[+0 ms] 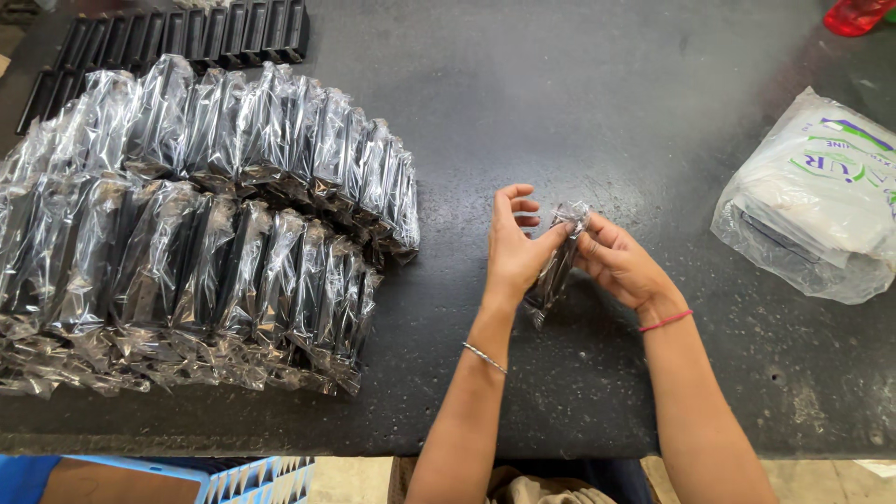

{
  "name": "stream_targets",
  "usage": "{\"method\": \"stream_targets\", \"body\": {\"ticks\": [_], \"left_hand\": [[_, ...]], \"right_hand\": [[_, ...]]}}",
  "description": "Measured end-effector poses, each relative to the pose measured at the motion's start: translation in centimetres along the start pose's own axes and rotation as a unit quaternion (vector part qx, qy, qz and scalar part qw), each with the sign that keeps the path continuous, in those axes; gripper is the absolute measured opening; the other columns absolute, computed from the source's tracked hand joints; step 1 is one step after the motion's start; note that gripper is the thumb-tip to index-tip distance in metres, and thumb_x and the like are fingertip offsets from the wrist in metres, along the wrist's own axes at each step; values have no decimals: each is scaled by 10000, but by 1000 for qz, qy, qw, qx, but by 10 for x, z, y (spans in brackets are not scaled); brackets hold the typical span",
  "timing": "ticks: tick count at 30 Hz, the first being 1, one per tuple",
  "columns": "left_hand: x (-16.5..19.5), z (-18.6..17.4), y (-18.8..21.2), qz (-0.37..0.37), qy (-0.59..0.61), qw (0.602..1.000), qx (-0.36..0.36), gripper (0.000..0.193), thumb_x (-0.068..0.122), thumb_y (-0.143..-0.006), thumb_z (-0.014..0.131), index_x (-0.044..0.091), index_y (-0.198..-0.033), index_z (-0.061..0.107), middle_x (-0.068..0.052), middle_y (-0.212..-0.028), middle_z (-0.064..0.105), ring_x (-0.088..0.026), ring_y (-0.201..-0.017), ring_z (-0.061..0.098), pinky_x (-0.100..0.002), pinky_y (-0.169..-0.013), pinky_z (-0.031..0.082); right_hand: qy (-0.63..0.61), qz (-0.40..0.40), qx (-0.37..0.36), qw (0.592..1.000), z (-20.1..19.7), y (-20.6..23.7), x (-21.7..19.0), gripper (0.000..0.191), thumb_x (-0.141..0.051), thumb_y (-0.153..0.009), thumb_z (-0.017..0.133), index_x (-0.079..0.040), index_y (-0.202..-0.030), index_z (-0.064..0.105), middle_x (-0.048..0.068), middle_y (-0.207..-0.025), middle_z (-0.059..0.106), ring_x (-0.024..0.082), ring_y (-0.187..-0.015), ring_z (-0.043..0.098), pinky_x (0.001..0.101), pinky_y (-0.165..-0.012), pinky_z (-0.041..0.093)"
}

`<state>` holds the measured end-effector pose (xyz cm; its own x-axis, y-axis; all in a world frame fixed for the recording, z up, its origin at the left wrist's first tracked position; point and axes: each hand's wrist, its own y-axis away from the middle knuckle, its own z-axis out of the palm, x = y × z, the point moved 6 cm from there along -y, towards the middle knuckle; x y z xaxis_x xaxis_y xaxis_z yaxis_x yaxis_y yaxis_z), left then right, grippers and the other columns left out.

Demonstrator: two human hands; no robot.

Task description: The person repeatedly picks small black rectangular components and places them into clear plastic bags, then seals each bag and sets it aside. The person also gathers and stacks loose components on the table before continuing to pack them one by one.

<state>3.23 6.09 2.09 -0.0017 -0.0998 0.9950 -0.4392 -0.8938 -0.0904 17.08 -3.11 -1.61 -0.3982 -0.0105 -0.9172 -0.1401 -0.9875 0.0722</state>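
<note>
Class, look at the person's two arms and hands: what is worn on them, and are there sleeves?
Both forearms are bare, with no sleeves or gloves. The left hand has a thin silver bangle at the wrist. The right hand has a thin red thread band round the wrist.

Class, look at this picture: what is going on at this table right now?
A person holds one bagged black part upright between both hands, the left hand and right hand pinching the clear wrap at its top. To the left lie two rows of wrapped parts, with unwrapped black parts lined up behind them. A white plastic bag sits to the right on the dark table.
</note>
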Motion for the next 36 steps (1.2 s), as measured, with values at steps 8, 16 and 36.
{"method": "stream_targets", "body": {"ticks": [8, 16, 36], "left_hand": [[-12, 23, 1, -14, 200, 974, -101, 456, 179, -935, 720, 87, -1355, 571, -125, -1157, 709, -172, -1062, 676, -330, -888, 559], [25, 3, 12, 122, -127, 984, -9, 233, 186, -944, 717, 124, -1150, 629, -86, -964, 769, -250, -824, 752, -389, -699, 559], [36, 12, 26, 206, -194, 957, -55, 368, 129, -931, 708, 253, -1254, 581, 6, -1215, 637, -231, -817, 723, -405, -681, 569]], "right_hand": [[282, -98, 91, 950, -16, 2, -10, 272, -192, -1066, 684, 27, -1227, 699, 28, -1141, 510, 132, -1048, 501, 296, -910, 423], [189, -127, 123, 966, -6, 8, -40, 398, -216, -1034, 583, -45, -1393, 610, 54, -1356, 655, 143, -1210, 626, 310, -1029, 539], [443, -205, 182, 854, 20, 21, -63, 329, -35, -985, 526, -50, -1291, 647, 100, -1037, 752, 132, -903, 698, 285, -810, 542]]}}
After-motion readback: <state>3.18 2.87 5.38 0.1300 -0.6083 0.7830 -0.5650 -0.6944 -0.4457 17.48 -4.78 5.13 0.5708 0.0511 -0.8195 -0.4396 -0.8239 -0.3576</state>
